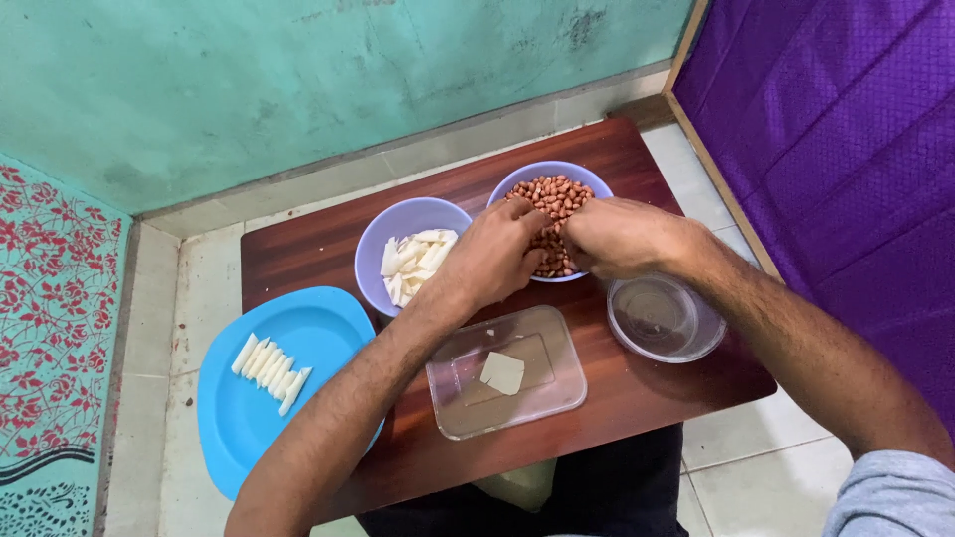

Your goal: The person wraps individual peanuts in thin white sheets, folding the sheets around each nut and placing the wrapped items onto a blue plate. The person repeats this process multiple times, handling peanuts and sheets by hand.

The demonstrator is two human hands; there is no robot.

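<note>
Nearest the camera, lower centre, a clear rectangular tray lies on the worktop holding one pale slab. Above it, left hand and right hand meet over the bowl of peanuts, fingers curled into the nuts; whether any are pinched cannot be told. Judged light, hard, smooth and apt to roll, peanuts suit a fingertip pinch.

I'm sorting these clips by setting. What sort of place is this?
Probably a home, with food being prepared at a low wooden table on a tiled floor. Both hands reach into a bowl of peanuts, beside a bowl of white pieces.
</note>
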